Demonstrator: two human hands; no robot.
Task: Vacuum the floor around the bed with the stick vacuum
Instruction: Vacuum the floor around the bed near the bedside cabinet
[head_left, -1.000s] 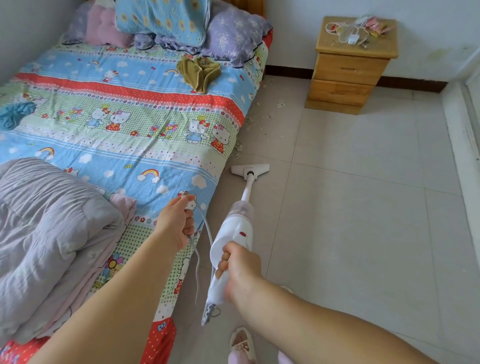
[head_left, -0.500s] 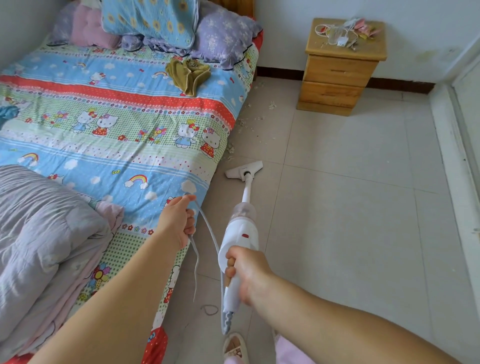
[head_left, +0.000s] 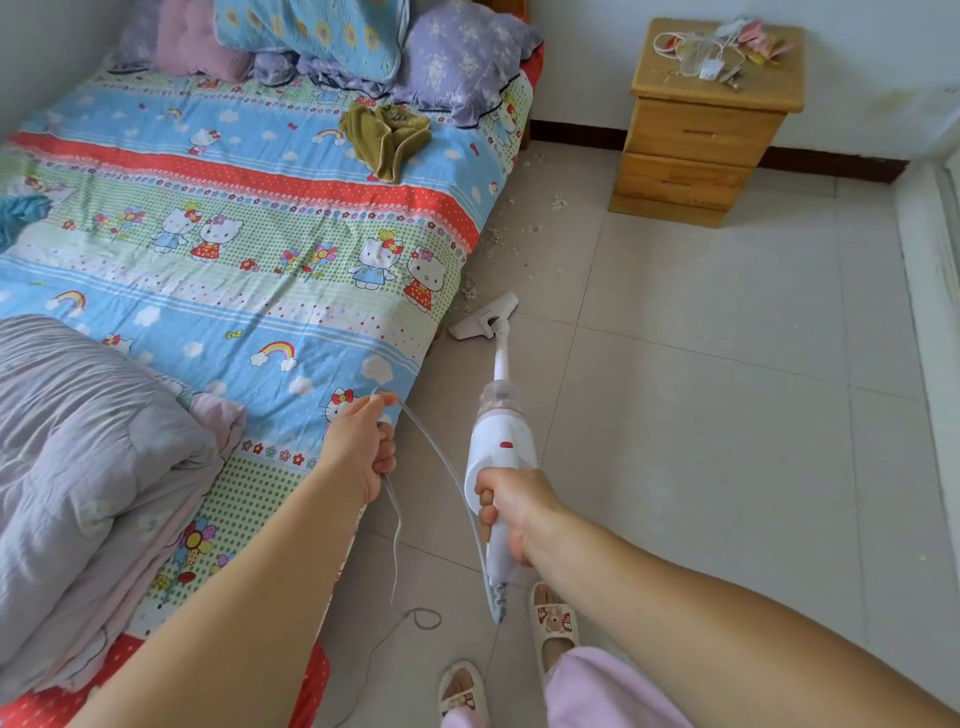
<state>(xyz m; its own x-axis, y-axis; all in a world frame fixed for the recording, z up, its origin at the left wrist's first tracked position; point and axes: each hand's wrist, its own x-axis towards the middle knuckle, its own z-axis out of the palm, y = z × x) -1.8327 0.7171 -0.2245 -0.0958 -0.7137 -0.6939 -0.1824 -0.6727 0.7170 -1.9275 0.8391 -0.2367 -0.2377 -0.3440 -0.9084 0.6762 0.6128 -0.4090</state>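
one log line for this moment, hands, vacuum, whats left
right hand: grips stick vacuum handle | left hand: holds cord up | floor head: at bed edge | debris: ahead, unswept

Bare forearms, pink trousers (head_left: 597, 691), printed cream slippers (head_left: 555, 621)

floor head (head_left: 485, 318) pushed farther along bed (head_left: 260, 270), angled toward scattered debris (head_left: 470, 288)

White stick vacuum (head_left: 501, 457), centre frame, tilted forward; red button on body, clear dust cup above it, thin tube up to flat floor head (head_left: 484, 317) angled on pale tile floor (head_left: 701, 415), just beside bed (head_left: 249, 249) edge. Grey cord (head_left: 441, 462) loops from handle base. Debris near head.
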